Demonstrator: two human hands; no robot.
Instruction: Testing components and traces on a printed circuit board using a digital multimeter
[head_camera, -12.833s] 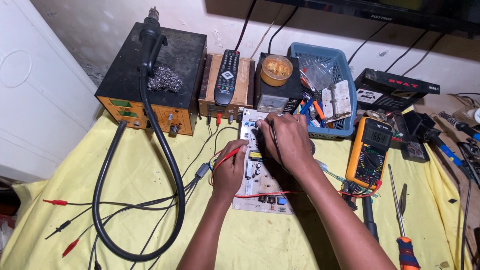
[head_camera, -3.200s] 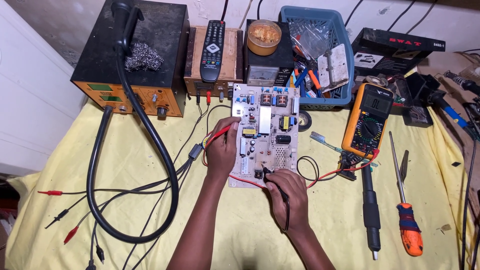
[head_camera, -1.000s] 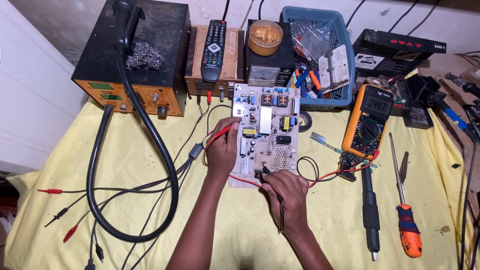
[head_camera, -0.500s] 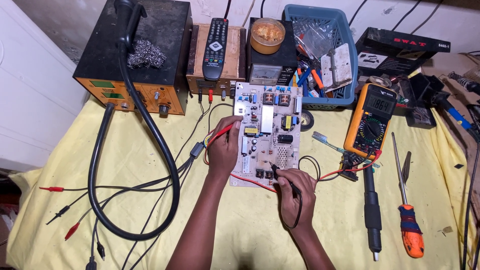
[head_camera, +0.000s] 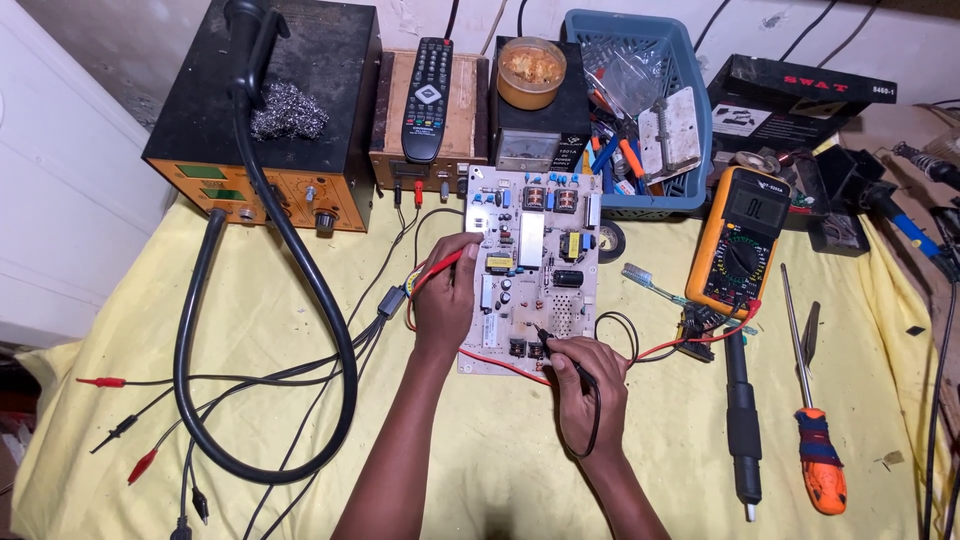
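The circuit board (head_camera: 533, 268) lies mid-tabletop, its far edge against the boxes, its right edge near the orange multimeter (head_camera: 740, 240). The left hand (head_camera: 447, 295) covers its left edge, fingers clamped on a red probe (head_camera: 440, 270). The right hand (head_camera: 590, 385), fingers pinching a black probe (head_camera: 560, 350), has slid right along the near edge since half a second ago, bare yellow cloth (head_camera: 480, 450) open behind it.

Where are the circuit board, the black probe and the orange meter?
circuit board (head_camera: 535, 270), head view, on its white upper middle.
black probe (head_camera: 570, 362), head view, on its shaft in the right hand (head_camera: 590, 385).
orange meter (head_camera: 742, 240), head view, on its dial.
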